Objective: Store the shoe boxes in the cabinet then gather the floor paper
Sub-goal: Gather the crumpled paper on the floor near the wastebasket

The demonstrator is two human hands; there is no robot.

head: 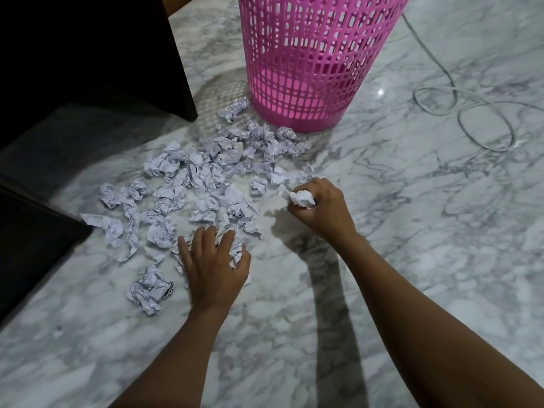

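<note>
Several crumpled white paper balls (pixel 203 175) lie scattered over the marble floor, from the base of a pink slotted basket (pixel 309 60) down towards me. My left hand (pixel 213 265) rests palm down on the near edge of the pile, its fingers curled over crumpled paper (pixel 234 250). My right hand (pixel 322 207) is to the right of the pile, closed around one paper ball (pixel 303 199). A single larger ball (pixel 150 288) lies apart at the near left. No shoe boxes are in view.
Dark furniture (pixel 88 54) stands at the upper left, and a dark cabinet edge (pixel 35 248) juts in at the left. A grey cable (pixel 471 113) loops across the floor at the upper right. Bare marble (pixel 412 231) stretches to the right.
</note>
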